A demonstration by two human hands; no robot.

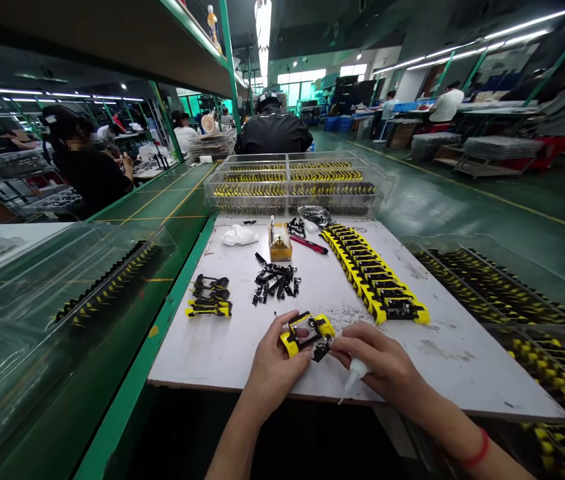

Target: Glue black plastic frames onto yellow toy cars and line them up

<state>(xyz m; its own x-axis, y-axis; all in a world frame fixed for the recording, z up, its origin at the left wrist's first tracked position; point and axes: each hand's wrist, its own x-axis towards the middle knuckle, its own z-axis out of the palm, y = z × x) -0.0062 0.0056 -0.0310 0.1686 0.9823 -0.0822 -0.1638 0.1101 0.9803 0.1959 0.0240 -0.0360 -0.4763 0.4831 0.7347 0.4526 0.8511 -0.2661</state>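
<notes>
Gripping a yellow-and-black plastic frame (pixel 306 335) in the closed left hand (pixel 273 373), right hand (pixel 377 360) curled around a white nozzle bottle (pixel 354 375)

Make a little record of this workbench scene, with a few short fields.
Left hand: holds a yellow-and-black plastic assembly
Right hand: holds a white nozzle bottle
Surface: white workbench
Nearby: pile of small black parts; row of yellow-and-black pieces
Beyond: clear divided tray; co-worker in black
</notes>
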